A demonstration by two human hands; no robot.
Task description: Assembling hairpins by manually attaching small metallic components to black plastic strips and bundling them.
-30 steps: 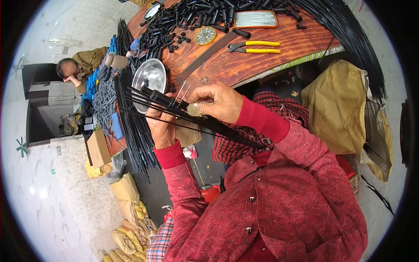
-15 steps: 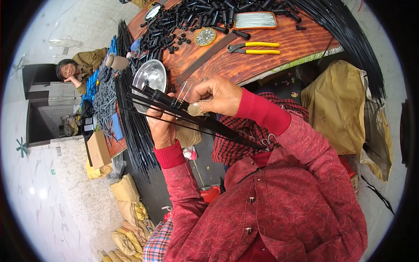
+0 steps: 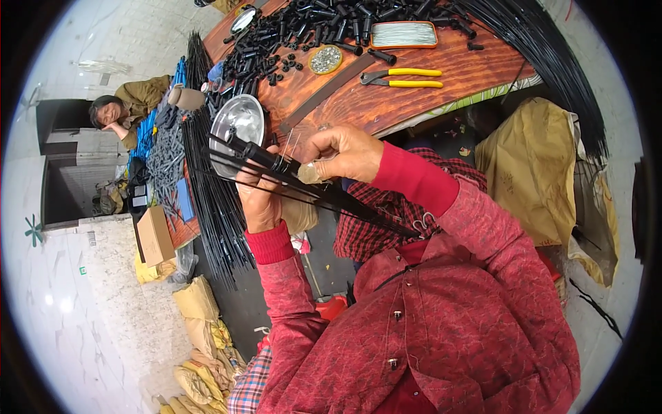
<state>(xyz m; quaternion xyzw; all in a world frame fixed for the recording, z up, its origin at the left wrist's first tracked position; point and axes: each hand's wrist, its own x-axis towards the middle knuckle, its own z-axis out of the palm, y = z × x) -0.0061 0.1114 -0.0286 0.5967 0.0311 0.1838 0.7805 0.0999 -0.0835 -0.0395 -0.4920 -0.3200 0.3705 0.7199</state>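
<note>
My left hand [image 3: 259,204] is closed around a black plastic tube [image 3: 261,156] and a bunch of thin black rods [image 3: 348,211], which slant down to the right against my lap. Fingers bent in a pinch, my right hand [image 3: 348,150] works at the tube's near end with thin silvery wire [image 3: 292,146] that sticks up from it. A pale wrap [image 3: 309,173] covers its thumb tip. How the wire passes round the tube is hidden by the fingers. Just beyond my left hand stands a shiny metal bowl [image 3: 254,110].
On the wooden table [image 3: 476,72] lie yellow-handled pliers [image 3: 403,76], a tray of straight wires [image 3: 403,34], a round dish of small metal bits [image 3: 325,60] and heaped black tubes [image 3: 331,24]. Long black rods [image 3: 215,221] hang over the left edge. Another person [image 3: 127,110] leans at far left.
The wire ends above the tube have shifted and stand closer together. Tube and left hand have moved very slightly; the right hand stays pinched at the same spot.
</note>
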